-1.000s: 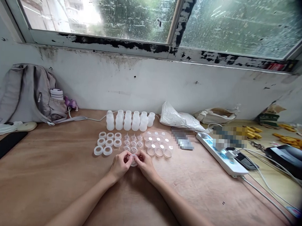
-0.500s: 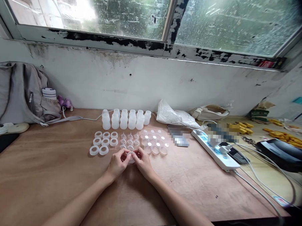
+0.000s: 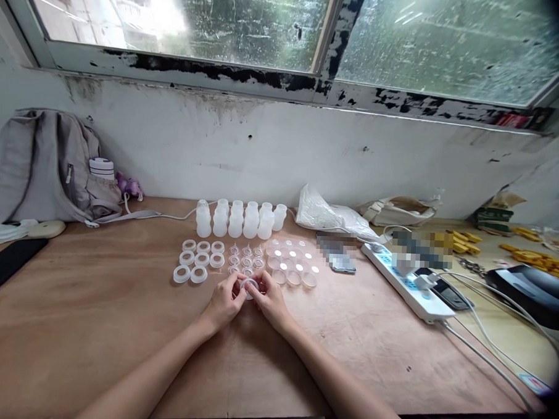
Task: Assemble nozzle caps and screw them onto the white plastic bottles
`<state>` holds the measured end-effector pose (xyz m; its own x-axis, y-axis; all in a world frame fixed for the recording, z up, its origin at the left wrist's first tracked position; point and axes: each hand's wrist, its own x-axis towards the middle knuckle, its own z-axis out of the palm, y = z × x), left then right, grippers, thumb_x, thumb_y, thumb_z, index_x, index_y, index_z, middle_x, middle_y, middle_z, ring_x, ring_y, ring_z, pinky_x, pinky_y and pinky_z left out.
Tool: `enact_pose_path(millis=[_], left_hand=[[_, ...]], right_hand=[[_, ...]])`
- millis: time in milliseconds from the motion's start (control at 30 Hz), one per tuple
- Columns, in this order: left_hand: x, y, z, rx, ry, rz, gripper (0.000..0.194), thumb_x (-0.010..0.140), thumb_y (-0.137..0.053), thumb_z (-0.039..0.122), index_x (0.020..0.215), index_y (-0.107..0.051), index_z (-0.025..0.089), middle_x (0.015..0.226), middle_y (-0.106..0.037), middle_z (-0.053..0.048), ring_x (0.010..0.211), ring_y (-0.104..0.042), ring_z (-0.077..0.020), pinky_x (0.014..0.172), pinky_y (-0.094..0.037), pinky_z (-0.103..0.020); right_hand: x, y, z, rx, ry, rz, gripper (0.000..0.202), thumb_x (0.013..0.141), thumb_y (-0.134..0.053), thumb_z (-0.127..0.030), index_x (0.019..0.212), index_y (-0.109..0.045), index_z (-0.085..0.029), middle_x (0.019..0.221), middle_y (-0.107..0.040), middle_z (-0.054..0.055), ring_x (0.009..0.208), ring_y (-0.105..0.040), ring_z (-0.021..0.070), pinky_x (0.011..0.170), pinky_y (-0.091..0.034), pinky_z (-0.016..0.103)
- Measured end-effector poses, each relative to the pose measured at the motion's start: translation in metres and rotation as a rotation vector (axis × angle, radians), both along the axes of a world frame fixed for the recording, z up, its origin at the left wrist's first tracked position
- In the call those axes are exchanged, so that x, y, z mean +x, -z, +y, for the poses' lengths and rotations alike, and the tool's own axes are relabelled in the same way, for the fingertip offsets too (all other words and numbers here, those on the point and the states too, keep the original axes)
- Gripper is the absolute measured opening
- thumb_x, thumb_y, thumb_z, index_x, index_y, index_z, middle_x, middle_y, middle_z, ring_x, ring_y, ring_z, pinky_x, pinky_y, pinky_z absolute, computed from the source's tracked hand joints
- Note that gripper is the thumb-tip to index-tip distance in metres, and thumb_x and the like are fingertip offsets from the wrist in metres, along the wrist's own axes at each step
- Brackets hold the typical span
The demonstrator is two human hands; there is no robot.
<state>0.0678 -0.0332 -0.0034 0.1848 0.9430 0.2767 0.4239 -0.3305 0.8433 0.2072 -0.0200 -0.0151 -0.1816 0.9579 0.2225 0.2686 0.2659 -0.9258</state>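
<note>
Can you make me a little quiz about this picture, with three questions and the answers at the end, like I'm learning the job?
1. Pick one. What are the left hand and the right hand holding together?
A) a spoon
B) a small round piece
C) a toy car

2. Fill in the blank. In the picture, the backpack sits to the ____ of the bottles.

3. Count. How many white rings lie in the group on the table?

Key: 1. B; 2. left; 3. eight
</note>
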Motion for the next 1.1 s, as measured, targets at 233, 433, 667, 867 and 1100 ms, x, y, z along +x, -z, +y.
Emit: enact_pose_path(millis=[233,433,667,867,1100], left_hand=[[0.000,0.002,-0.002,-0.067,0.002,-0.085,0.017,0.077,-0.045,0.025,0.087,-0.055,0.016,0.063,-0.056,0.001,0.053,-0.050,-0.0108,0.050,-0.037,-0.020],[0.001,-0.003,-0.006,-0.023,0.000,-0.039,0.014,0.075,-0.046,0.022,0.086,-0.054,0.017,0.063,-0.056,0.001,0.052,-0.049,-0.0105,0.051,-0.037,-0.020],[0.003,-0.004,-0.006,0.008,-0.057,0.028,0.012,0.073,-0.047,0.021,0.083,-0.053,0.019,0.060,-0.051,0.003,0.055,-0.049,-0.0116,0.055,-0.038,-0.021],[0.002,0.000,-0.003,0.002,-0.114,-0.002,0.018,0.074,-0.047,0.021,0.091,-0.053,0.020,0.072,-0.058,0.001,0.057,-0.052,-0.0117,0.059,-0.041,-0.022],[-0.001,0.002,-0.002,0.057,-0.094,0.086,0.020,0.069,-0.054,0.021,0.089,-0.052,0.021,0.076,-0.060,0.000,0.059,-0.053,-0.0120,0.058,-0.041,-0.022]], right_hand=[[0.000,0.000,0.002,0.009,-0.050,0.017,0.021,0.075,-0.053,-0.036,0.071,-0.042,-0.019,0.062,-0.045,-0.004,0.050,-0.043,0.0081,0.043,-0.036,0.018],[0.001,-0.003,0.000,0.046,-0.052,-0.030,0.018,0.076,-0.053,-0.033,0.071,-0.042,-0.019,0.064,-0.045,-0.004,0.051,-0.042,0.0080,0.046,-0.037,0.019],[0.002,-0.005,0.001,0.165,-0.023,-0.112,0.012,0.074,-0.052,-0.027,0.070,-0.043,-0.019,0.061,-0.045,-0.004,0.050,-0.040,0.0083,0.047,-0.033,0.020],[0.003,-0.009,0.000,0.158,-0.064,-0.095,0.008,0.076,-0.049,-0.025,0.080,-0.047,-0.019,0.067,-0.049,-0.002,0.051,-0.043,0.0087,0.047,-0.035,0.020],[0.003,-0.003,-0.003,0.153,-0.053,-0.114,0.013,0.071,-0.046,-0.014,0.083,-0.048,-0.019,0.064,-0.051,-0.003,0.051,-0.044,0.0093,0.047,-0.035,0.020]])
